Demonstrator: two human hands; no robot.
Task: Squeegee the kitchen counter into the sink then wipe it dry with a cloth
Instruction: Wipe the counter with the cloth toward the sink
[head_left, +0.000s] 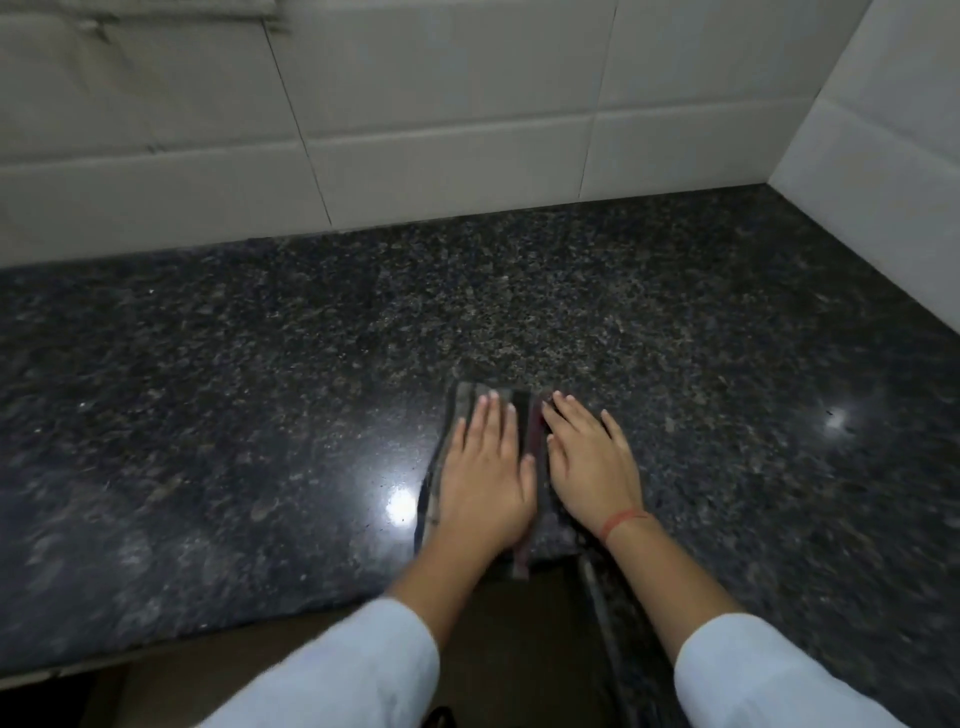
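Note:
A dark striped cloth (522, 415) lies folded flat on the black speckled granite counter (260, 389), near its front edge. My left hand (483, 478) presses palm-down on the cloth's left part, fingers together and stretched forward. My right hand (592, 467) lies flat beside it on the cloth's right part, fingers pointing forward; a red thread circles that wrist. Most of the cloth is hidden under both palms. No squeegee and no sink are in view.
White tiled walls (441, 130) close the counter at the back and on the right, forming a corner at the far right. The counter's front edge (208, 639) runs below my forearms. Light glints on the granite at left of my hands.

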